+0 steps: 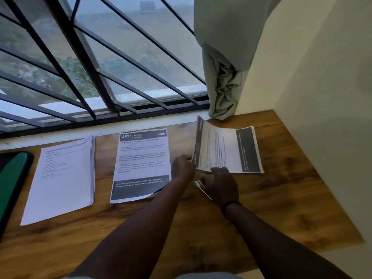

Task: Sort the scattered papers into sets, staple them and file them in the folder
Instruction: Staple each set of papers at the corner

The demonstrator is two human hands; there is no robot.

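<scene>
Desk: a wooden desk (271,202) ran under a barred window (96,63), with a pale wall on the right.
Left stack: a thick stack of printed sheets (62,182) lay flat toward the left of the desk, its top page mostly white with faint lines of text.
Middle sheet: a printed page headed "2937 KITCHEN" (142,164) lay flat just right of the stack, apart from it, with a dark band across its near end; its near right corner curled up slightly beside the left forearm.
Right paper: a sheet set sideways (227,150) lay to the right of the middle sheet, its dark band toward the right; its left edge was lifted off the desk and curved upward.
Left hand: the left hand (183,167) was at the lifted left edge of the sideways sheet, fingers curled and pinching that edge.
Right hand: the right hand (219,183) was at the near edge of the same sheet, fingers bent over the paper's edge; a dark band sat on the wrist. A thin, light-edged object (201,187) showed under this hand, too hidden to name.
Folder: a dark-edged green folder (12,178) lay at the far left of the desk, cut off by the frame.
Curtain: a grey-green curtain (221,63) hung bunched at the far right corner, its end resting on the desk.
</scene>
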